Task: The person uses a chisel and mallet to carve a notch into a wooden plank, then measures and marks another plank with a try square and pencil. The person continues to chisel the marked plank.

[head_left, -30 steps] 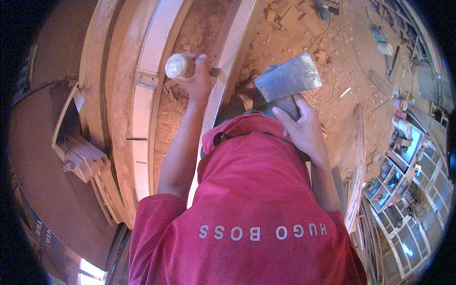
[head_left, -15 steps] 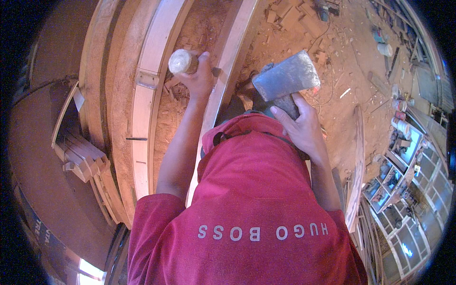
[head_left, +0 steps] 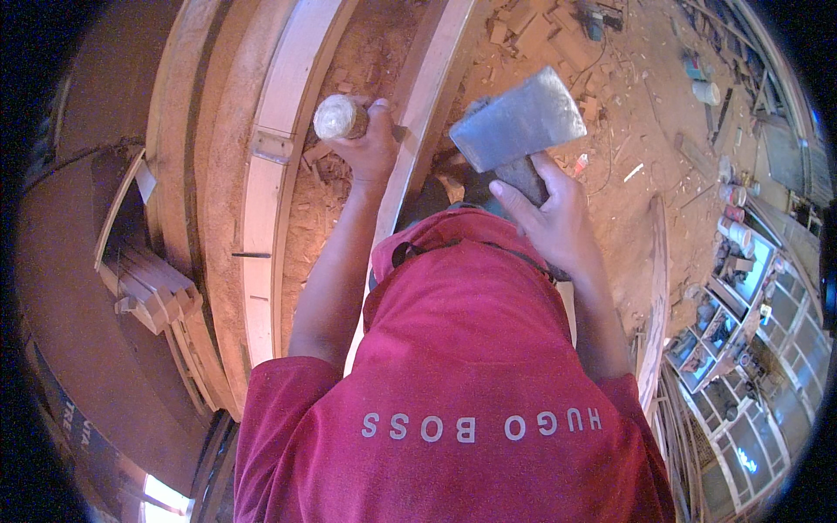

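My left hand (head_left: 370,150) is closed round the thick handle of a chisel (head_left: 338,117), whose pale, battered round end faces up; its blade is hidden below the fist. The fist is above the gap between two long timber beams, close to the right-hand beam (head_left: 427,96). My right hand (head_left: 558,209) grips the short handle of a mallet (head_left: 519,120) with a heavy, grey, block-shaped head. The mallet head is in the air, to the right of the chisel and apart from it. A cut recess shows in the pale left-hand beam (head_left: 263,209).
More long timbers (head_left: 179,122) run along the left, beside a stack of cut wood pieces (head_left: 153,283). Wood offcuts (head_left: 545,35) and chips litter the dirt floor at the far right. Buckets (head_left: 706,91) and a compartmented tray of items (head_left: 719,327) stand along the right side.
My right hand has lifted the mallet slightly up and to the left. My left hand, still round the chisel, has shifted a little to the right and down.
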{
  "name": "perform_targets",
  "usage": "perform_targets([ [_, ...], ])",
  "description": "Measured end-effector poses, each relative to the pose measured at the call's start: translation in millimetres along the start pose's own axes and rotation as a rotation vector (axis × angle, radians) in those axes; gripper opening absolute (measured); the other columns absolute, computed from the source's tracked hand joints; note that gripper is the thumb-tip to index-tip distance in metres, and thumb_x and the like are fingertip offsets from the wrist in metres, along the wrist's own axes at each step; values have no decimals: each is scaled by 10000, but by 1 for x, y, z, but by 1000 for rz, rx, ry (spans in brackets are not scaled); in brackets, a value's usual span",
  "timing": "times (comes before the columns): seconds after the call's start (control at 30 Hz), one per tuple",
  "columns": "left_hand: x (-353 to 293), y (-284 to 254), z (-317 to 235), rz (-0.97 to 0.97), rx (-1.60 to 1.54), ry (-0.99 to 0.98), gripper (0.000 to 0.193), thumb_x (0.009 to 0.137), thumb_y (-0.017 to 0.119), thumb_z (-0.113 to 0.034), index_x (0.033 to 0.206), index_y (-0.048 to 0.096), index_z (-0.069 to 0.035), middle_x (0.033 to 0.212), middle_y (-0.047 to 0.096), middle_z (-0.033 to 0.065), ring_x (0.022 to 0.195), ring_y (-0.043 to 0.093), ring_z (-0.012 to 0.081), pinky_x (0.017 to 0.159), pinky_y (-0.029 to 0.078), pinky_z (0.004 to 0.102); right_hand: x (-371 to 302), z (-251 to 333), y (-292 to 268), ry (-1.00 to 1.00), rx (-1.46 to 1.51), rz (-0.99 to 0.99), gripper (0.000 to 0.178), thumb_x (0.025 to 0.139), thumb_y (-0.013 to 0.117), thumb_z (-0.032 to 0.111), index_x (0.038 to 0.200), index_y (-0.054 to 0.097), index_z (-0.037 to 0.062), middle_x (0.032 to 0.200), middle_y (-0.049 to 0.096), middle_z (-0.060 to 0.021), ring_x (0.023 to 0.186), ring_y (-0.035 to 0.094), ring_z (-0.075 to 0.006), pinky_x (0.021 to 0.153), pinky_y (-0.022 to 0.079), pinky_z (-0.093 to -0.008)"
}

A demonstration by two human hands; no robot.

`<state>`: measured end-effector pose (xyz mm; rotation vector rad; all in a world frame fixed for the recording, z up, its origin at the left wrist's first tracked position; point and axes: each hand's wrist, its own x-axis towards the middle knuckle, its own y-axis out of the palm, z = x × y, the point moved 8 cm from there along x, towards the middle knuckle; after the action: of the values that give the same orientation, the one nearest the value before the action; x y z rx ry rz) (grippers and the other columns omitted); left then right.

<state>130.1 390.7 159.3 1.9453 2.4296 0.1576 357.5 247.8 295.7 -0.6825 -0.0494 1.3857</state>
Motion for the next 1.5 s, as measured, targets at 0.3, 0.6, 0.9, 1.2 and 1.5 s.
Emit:
perform_targets([
  [0.3, -9, 4, -7, -29, -82, 29, 312, 840, 723, -1, 1108, 563, -6, 1032, 624, 59, 943, 618, 174, 859, 512, 346, 26, 90, -10, -411, -100, -20, 352, 898, 728, 307, 1066, 595, 27, 811, 657, -230, 765, 670, -428, 669, 519, -477],
  [0.6, -6, 9, 9, 104, -69, 311, 592, 819, 752, 3, 1345, 483, 36, 1263, 605, 102, 1171, 582, 221, 1039, 447, 372, 33, 160, 4, -660, -388, 17, 337, 902, 680, 310, 1128, 619, 68, 821, 692, -208, 768, 691, -404, 673, 557, -495],
  [0.9, -5, -1, 21, 61, -65, 298, 529, 821, 759, -3, 1293, 520, 18, 1242, 609, 113, 1145, 595, 235, 1016, 467, 404, 45, 168, 20, -663, -613, 85, 362, 913, 659, 307, 1191, 608, 82, 809, 690, -186, 761, 691, -386, 647, 541, -493],
  [1.2, -5, -16, 85, 93, -324, -114, 688, 773, 804, 16, 1362, 448, 1, 1272, 590, 110, 1145, 587, 227, 1003, 474, 383, 40, 155, 26, -726, -799, 85, 211, 914, 637, 258, 1009, 616, 71, 737, 693, -132, 670, 708, -335, 554, 563, -460],
  [1.5, -12, -33, 4, -22, -187, -120, 219, 897, 682, -63, 1085, 573, -39, 972, 630, 58, 848, 624, 156, 741, 543, 319, 18, 121, -6, -540, -397, 6, 345, 892, 724, 276, 1114, 635, 27, 902, 695, -208, 818, 687, -396, 704, 544, -462],
])
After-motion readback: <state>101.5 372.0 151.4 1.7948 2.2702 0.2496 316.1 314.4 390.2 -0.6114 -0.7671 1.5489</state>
